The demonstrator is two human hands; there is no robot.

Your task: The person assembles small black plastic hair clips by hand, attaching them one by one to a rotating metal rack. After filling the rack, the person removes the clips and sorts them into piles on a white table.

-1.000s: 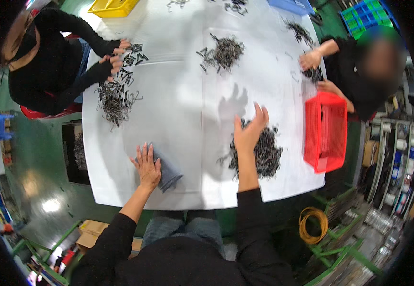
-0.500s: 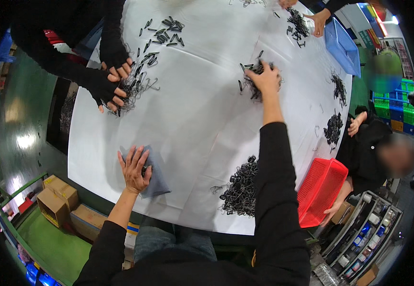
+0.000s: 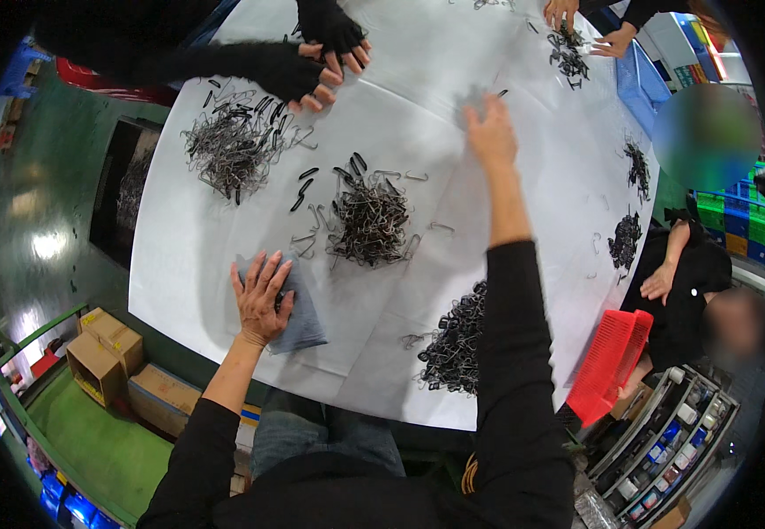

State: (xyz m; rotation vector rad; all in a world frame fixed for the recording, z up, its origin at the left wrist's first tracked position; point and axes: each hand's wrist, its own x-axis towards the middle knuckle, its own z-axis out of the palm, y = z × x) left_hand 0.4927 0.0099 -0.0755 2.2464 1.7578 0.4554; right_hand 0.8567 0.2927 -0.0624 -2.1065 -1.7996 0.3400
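Observation:
My left hand [image 3: 263,304] lies with fingers spread on a flat grey-blue pouch [image 3: 301,324] near the table's front edge. A small dark bit shows between its thumb and fingers; what it is I cannot make out. Farther out, my right hand [image 3: 493,141] is blurred at the fingertips, beside a single small black piece [image 3: 502,93]. Between my hands sits a heap of thin wire hooks [image 3: 369,222], dark and tangled. Loose black clips [image 3: 301,194] lie at its left. By my right forearm is a larger pile of black hooks [image 3: 453,348], partly hidden by the sleeve.
A co-worker's gloved hands [image 3: 321,66] work at the far left, behind another wire hook pile [image 3: 233,150]. At right, a person holds a tilted red basket [image 3: 607,366]. Small black piles [image 3: 625,240] line the right edge; a blue basket [image 3: 642,84] stands at far right.
The dark heap under my right hand is gone from there; a heap of wire hooks now lies mid-table. My right hand moved slightly away from me. The co-worker's gloved hands shifted right; the red basket tilted.

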